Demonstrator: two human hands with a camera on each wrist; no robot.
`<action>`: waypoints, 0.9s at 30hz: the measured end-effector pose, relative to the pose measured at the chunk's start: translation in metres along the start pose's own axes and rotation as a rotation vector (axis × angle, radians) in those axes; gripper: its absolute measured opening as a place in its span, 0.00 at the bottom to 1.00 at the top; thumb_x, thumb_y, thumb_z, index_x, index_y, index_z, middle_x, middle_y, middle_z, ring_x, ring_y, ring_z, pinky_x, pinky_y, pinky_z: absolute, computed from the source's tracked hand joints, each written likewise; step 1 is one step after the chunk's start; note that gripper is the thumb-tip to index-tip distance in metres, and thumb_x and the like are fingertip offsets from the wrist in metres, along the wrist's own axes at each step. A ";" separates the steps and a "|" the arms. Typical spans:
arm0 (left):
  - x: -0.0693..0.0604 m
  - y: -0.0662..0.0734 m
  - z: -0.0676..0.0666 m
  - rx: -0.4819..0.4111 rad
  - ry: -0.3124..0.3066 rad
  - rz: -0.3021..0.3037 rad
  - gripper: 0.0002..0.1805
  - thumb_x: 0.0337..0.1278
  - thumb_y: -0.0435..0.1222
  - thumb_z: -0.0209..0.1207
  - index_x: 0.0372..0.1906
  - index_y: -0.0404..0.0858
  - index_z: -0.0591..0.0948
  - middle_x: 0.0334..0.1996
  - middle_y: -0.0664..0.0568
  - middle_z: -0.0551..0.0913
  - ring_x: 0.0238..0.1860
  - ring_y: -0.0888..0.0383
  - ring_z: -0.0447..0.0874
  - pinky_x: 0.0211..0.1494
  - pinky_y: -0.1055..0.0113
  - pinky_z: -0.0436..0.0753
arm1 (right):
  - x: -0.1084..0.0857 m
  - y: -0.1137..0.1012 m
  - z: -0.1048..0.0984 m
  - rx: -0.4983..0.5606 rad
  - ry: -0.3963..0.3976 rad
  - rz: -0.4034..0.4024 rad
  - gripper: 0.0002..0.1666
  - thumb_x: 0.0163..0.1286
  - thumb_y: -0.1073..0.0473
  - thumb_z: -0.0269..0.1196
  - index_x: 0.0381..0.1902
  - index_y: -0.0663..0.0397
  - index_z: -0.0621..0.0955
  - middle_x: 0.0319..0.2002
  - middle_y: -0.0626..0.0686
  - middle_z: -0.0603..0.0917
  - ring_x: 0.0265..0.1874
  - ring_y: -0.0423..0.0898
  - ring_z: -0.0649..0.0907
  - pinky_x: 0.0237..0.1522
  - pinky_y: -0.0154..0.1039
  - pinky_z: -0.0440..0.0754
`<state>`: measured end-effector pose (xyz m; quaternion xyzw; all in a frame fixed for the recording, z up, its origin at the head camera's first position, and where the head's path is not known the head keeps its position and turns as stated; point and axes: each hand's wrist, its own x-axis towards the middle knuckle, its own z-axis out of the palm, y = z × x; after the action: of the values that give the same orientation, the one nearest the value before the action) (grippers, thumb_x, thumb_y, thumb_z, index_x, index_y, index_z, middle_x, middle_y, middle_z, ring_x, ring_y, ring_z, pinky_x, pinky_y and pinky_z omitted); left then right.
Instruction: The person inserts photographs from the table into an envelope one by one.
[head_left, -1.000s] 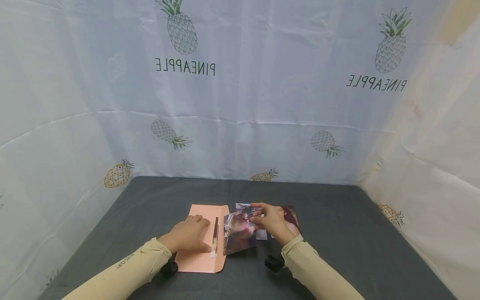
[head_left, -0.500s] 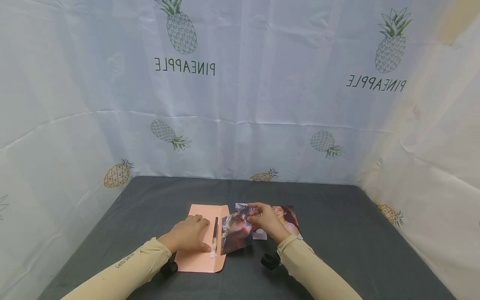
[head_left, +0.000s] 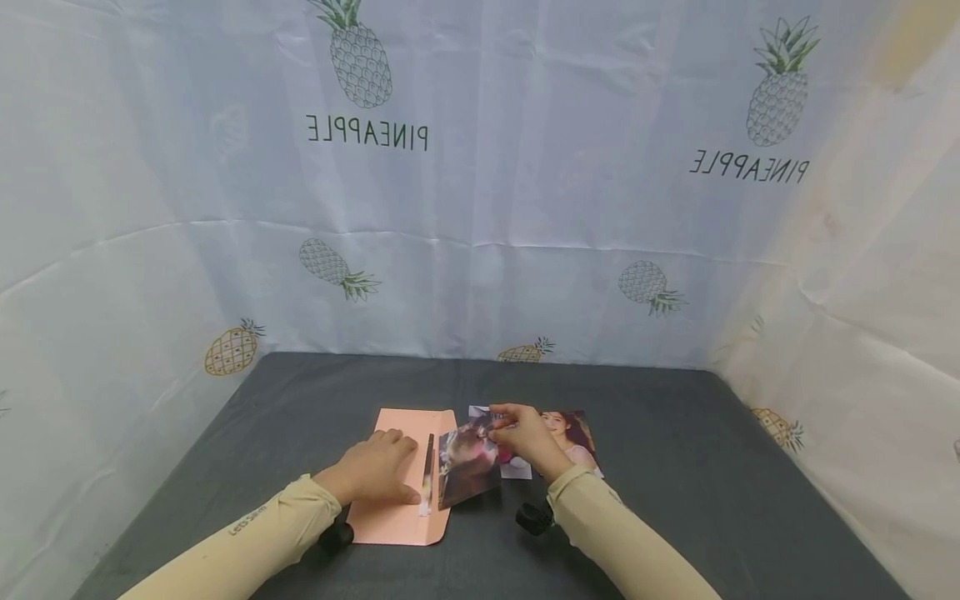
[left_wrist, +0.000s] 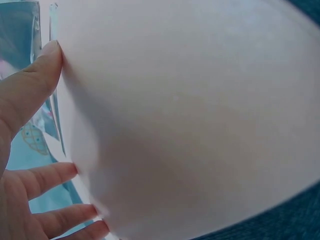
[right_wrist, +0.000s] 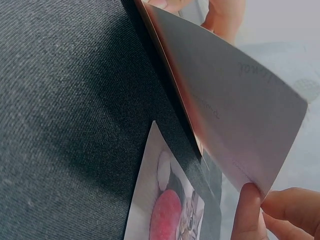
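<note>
Nearest are two cream sleeves, the left one (head_left: 247, 533) printed with small lettering, and a black wrist device (head_left: 337, 537) showing under the left arm, with another (head_left: 534, 518) under the right. Just past them, a peach envelope (head_left: 382, 525) lies on the dark cloth-covered worktop (head_left: 645, 450). The left hand (head_left: 375, 471) rests on it with thumb and fingers spread, its grip released: in the left wrist view the thumb and fingertips touch the paper without pinching it. Near the envelope's right side runs a narrow strip (head_left: 428, 479), dark above and pale below; whether it is a slot or something inside cannot be told. The right hand (head_left: 525, 437) has its grip closed on a glossy photo (head_left: 468, 479), thumb and fingers pinching it near the upper right corner. That photo is tilted, its left edge overlapping the envelope's right edge in the head view; contact there is unclear. Its back, seen from the right wrist, is pale with faint writing. Behind it, partly covered, lies a cat photo (head_left: 517, 469), and to the right a portrait photo (head_left: 581, 454) of a dark-haired person. Beyond the worktop hangs a white curtain (head_left: 480, 192) with pineapple prints and mirrored lettering.
</note>
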<state>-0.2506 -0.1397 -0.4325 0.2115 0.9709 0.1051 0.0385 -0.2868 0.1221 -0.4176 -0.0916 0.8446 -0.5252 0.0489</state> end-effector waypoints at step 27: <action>0.000 0.001 -0.002 -0.011 0.015 0.001 0.42 0.36 0.57 0.73 0.57 0.37 0.77 0.57 0.40 0.75 0.56 0.43 0.74 0.55 0.45 0.76 | 0.006 -0.002 0.007 -0.032 -0.018 0.004 0.27 0.60 0.72 0.63 0.60 0.67 0.76 0.39 0.61 0.84 0.24 0.41 0.80 0.31 0.38 0.84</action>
<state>-0.2504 -0.1394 -0.4308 0.2110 0.9705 0.1122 0.0326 -0.2915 0.1136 -0.4186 -0.0955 0.8525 -0.5109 0.0562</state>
